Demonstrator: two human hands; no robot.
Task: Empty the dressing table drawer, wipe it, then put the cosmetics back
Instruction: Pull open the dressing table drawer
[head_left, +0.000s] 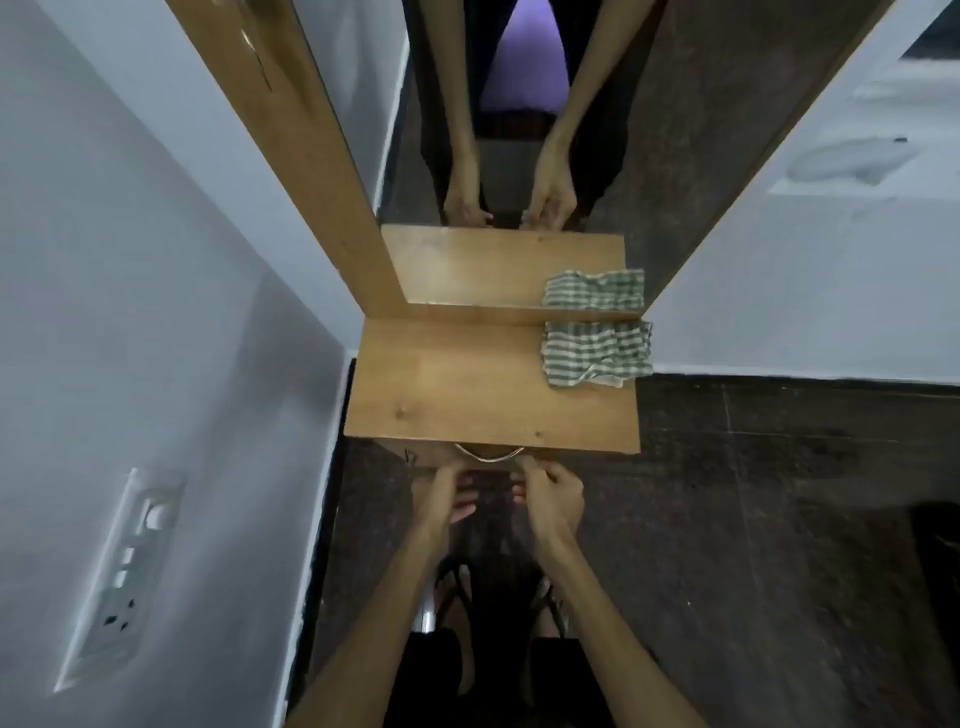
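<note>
Below, a person's sandalled feet (457, 597) stand on the dark stone floor (753, 519) before a wooden dressing table (467, 395). Both bare hands reach to the drawer front (441, 460) under the near edge of the tabletop: the right hand (548, 493) pinches the curved metal drawer handle (488, 456) with fingertips, while the left hand (447, 493) hangs just beside it, fingers loosely spread, grasping nothing. Whether the drawer is shut or barely open cannot be told; its contents are hidden. Farther back, a green-and-white striped cloth (597, 353) lies crumpled on the table's far right corner, against the mirror (493, 156), which doubles cloth and hands. Left, a switchboard (119, 577) sits in the white wall.
</note>
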